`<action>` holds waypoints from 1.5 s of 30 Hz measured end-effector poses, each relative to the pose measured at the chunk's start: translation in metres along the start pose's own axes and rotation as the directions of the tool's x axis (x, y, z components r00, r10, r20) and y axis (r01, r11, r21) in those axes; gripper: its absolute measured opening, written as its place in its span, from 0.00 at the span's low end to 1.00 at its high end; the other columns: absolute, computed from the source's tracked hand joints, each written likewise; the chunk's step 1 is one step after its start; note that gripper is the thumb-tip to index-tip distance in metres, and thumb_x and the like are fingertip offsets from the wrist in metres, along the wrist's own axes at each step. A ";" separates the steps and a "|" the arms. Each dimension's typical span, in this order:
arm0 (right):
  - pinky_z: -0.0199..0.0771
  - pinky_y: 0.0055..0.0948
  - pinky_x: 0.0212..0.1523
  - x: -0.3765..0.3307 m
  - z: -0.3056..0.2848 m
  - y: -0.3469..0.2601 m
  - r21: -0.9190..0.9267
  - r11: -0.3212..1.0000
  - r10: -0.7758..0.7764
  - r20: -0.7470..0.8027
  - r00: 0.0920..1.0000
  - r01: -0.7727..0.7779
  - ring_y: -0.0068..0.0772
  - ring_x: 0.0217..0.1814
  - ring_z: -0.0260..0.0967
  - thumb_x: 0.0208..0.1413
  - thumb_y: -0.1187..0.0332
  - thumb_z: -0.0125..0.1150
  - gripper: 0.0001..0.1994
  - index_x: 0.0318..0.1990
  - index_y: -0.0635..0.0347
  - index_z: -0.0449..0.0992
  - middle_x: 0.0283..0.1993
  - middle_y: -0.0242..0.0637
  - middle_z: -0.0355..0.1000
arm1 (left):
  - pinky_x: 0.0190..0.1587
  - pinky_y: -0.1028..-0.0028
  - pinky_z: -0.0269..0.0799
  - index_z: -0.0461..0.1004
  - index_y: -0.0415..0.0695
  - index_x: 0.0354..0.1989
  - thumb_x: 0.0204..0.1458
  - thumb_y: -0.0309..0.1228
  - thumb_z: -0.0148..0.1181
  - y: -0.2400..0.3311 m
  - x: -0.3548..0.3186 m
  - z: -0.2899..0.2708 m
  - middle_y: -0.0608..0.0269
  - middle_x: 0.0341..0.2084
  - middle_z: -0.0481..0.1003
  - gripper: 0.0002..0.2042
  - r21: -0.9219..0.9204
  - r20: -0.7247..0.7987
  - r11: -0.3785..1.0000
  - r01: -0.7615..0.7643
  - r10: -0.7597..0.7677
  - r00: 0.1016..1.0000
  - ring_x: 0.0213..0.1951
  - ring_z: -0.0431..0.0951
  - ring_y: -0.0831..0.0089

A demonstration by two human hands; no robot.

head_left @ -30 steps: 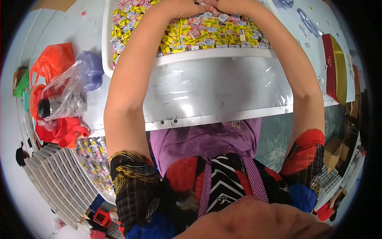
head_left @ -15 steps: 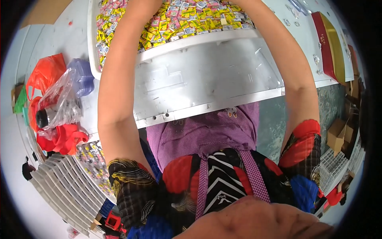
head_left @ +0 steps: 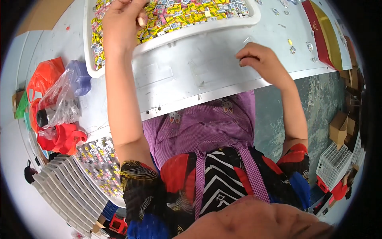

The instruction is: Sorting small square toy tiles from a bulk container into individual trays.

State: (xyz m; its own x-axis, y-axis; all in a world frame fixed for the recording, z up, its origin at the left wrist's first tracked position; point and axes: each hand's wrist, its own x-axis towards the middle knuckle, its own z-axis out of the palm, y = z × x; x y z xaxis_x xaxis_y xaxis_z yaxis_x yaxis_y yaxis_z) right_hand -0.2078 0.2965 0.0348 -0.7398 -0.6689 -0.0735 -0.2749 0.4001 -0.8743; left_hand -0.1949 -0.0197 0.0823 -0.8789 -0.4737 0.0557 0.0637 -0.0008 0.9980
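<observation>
A white tray (head_left: 167,38) full of small yellow, pink and white-blue wrapped pieces (head_left: 175,18) lies at the far side of the table. Over its left part is my left hand (head_left: 124,26), with the fingers curled inward and partly cut off by the upper edge; whatever they hold is hidden. My right hand (head_left: 260,61) hovers over the bare table top, to the right of the tray's near corner. Its thumb and bent fingers come together around a small dark spot that is too small to name.
Loose wrapped pieces (head_left: 293,50) and a yellow one (head_left: 290,42) lie right, beside a red and gold box (head_left: 321,36). At left sit a red plastic bag (head_left: 47,75) and clear purplish containers (head_left: 79,77). Below them are another filled tray (head_left: 101,165) and stacked trays (head_left: 67,191).
My right hand has left the tray and come nearer, over the table. My left hand has drawn back a little toward me and left, and is now largely in view.
</observation>
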 end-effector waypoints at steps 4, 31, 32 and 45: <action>0.71 0.25 0.40 -0.010 0.022 0.007 0.014 1.000 -0.005 0.063 0.998 0.004 0.30 0.38 0.71 0.53 0.81 0.56 0.06 0.39 0.69 0.75 0.34 0.36 0.68 | 0.20 0.75 0.67 0.72 0.38 0.37 0.56 0.27 0.58 -0.010 -0.037 0.018 0.59 0.22 0.75 0.06 -0.311 0.155 0.943 0.121 -0.076 0.985 0.18 0.70 0.74; 0.69 0.19 0.48 -0.037 0.043 0.014 0.402 0.916 0.187 -0.380 0.906 -0.021 0.20 0.47 0.69 0.54 0.85 0.54 0.13 0.46 0.63 0.75 0.44 0.31 0.72 | 0.29 0.81 0.68 0.73 0.37 0.38 0.52 0.30 0.63 -0.055 -0.117 0.085 0.66 0.27 0.74 0.10 0.091 0.219 0.967 0.237 -0.251 0.943 0.26 0.72 0.82; 0.69 0.19 0.48 -0.037 0.044 0.012 0.367 0.930 0.165 -0.388 0.907 -0.013 0.20 0.47 0.68 0.54 0.85 0.54 0.13 0.45 0.63 0.75 0.44 0.30 0.72 | 0.29 0.81 0.68 0.73 0.37 0.38 0.52 0.30 0.63 -0.051 -0.118 0.079 0.66 0.27 0.74 0.10 0.091 0.220 0.967 0.237 -0.252 0.942 0.26 0.72 0.82; 0.70 0.37 0.42 -0.025 0.042 -0.018 -0.616 0.774 -0.162 0.030 0.986 0.146 0.45 0.43 0.66 0.45 0.80 0.52 0.09 0.36 0.63 0.71 0.37 0.41 0.63 | 0.33 0.80 0.69 0.74 0.38 0.37 0.53 0.31 0.61 -0.061 -0.132 0.060 0.66 0.27 0.76 0.09 0.400 0.320 0.906 0.137 -0.278 0.906 0.29 0.73 0.80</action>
State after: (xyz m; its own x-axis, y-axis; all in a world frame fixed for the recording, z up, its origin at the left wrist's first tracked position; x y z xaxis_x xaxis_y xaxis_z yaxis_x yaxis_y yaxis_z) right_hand -0.1589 0.2796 0.0323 -0.6666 -0.7434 0.0548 -0.6991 0.5980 -0.3919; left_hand -0.1110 0.0960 0.0163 -0.9650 -0.1469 -0.2170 -0.2516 0.2873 0.9242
